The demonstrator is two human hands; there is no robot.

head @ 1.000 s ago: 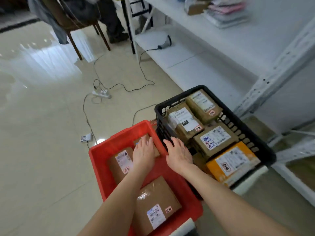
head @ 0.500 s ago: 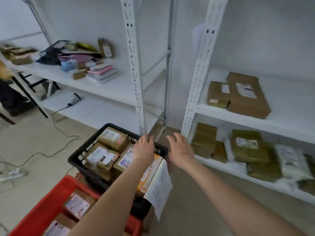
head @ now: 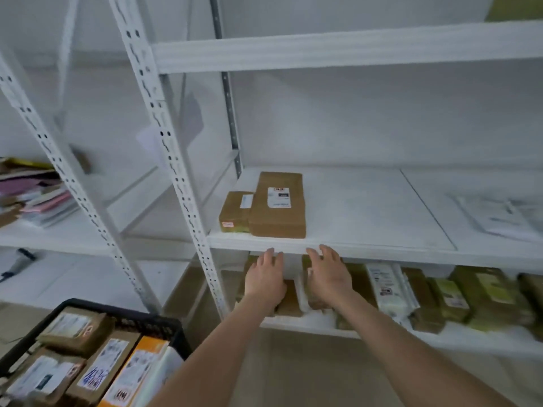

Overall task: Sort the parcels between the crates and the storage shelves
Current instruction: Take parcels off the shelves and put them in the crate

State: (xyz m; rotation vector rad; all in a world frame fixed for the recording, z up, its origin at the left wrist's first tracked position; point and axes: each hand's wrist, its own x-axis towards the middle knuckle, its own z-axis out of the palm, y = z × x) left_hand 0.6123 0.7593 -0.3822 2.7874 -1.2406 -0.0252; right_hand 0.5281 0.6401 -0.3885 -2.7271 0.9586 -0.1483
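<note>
At the left end of the middle shelf (head: 367, 218), a long brown parcel (head: 277, 205) is lying flat, touching a smaller brown parcel (head: 235, 212) on its left. Just below that shelf's front edge, a person's left hand (head: 266, 277) and right hand (head: 329, 277) are reaching forward, fingers extended and holding nothing. Below and left of the shelf, a black crate (head: 117, 311) is sitting packed with labelled parcels (head: 73, 327).

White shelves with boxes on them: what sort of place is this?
Probably a parcel sorting room or small depot: white metal shelves hold labelled brown parcels, and a black crate beside them holds more.
</note>
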